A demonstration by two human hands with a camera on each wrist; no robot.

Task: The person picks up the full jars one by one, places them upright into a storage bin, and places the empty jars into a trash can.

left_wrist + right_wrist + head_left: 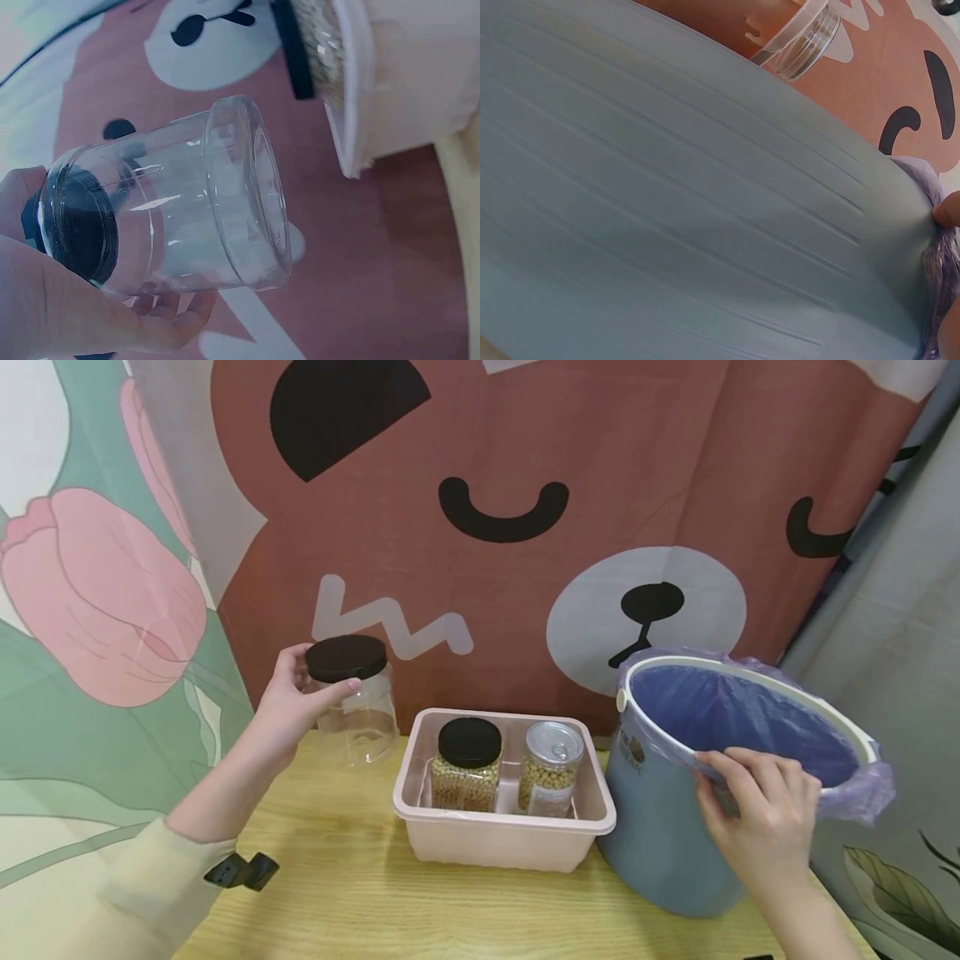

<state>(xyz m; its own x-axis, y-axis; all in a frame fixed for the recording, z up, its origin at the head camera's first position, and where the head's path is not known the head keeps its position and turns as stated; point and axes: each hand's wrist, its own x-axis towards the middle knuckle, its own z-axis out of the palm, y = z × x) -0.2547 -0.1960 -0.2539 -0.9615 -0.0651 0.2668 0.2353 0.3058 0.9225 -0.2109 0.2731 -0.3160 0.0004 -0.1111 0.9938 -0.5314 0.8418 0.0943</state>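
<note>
My left hand (294, 700) grips an empty clear plastic jar (358, 717) just under its black lid (346, 657), holding it a little above the wooden table (337, 877) at the left of the pink tub. In the left wrist view the clear jar (187, 202) fills the middle, with my fingers (161, 319) curled beneath it. My right hand (761, 810) holds the near rim of a blue bin (660, 835) lined with a purple bag (862, 793); the bin stands tilted toward me. The bin's wall (667, 210) fills the right wrist view.
A pink plastic tub (502, 839) stands in the table's middle. Inside it are a black-lidded jar of beans (467, 766) and a ring-pull can of beans (551, 768). A bear-print curtain (525, 485) hangs close behind; a flower-print cloth (90, 610) is at the left.
</note>
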